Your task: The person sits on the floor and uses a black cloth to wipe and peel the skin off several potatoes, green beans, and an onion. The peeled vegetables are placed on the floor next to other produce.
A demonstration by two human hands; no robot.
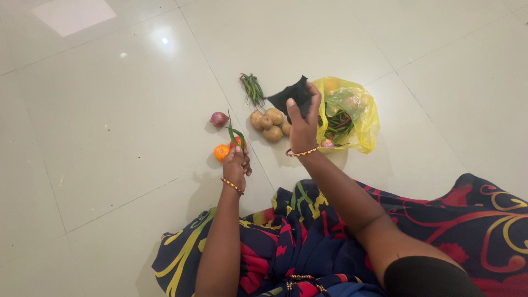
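Observation:
My left hand (237,163) holds a green chilli (236,133) upright, just beside an orange tomato (221,152) on the floor. My right hand (303,125) is raised and grips a black cloth-like piece (291,94) above a cluster of potatoes (270,125). A yellow plastic bag (364,118) lies open to the right of that hand, with green beans, chillies and a small onion showing inside it.
A red onion (219,119) and a bunch of green beans (253,88) lie on the white tiled floor (110,110). My lap, covered in dark blue patterned fabric (308,242), fills the lower frame.

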